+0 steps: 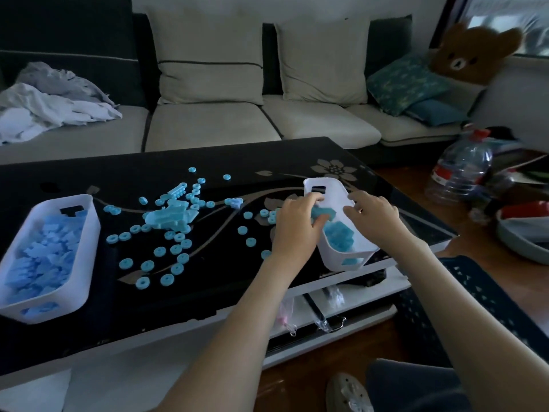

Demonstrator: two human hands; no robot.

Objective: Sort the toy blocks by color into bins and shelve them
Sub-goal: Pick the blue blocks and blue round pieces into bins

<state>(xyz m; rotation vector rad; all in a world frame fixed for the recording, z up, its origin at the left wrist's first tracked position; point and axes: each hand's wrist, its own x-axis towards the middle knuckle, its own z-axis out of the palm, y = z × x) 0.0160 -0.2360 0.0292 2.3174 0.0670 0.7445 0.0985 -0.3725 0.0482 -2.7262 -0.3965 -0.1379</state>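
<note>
I'm holding block (322, 215) pinched in left hand (297, 224), over right bin (332, 257) for dropping. Right hand (375, 217) hovering at rim, fingers loose, empty, maybe steadying. Loose rings (166, 248) waiting on table (208, 292).

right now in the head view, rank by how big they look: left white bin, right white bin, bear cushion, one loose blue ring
1. left white bin, though it's nearer the camera
2. right white bin and bear cushion: look alike, not ranked
3. loose blue ring

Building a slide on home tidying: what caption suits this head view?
Left hand drops a blue block into the right-hand white bin, steadied by the right hand; blue rings litter the black table.
</note>
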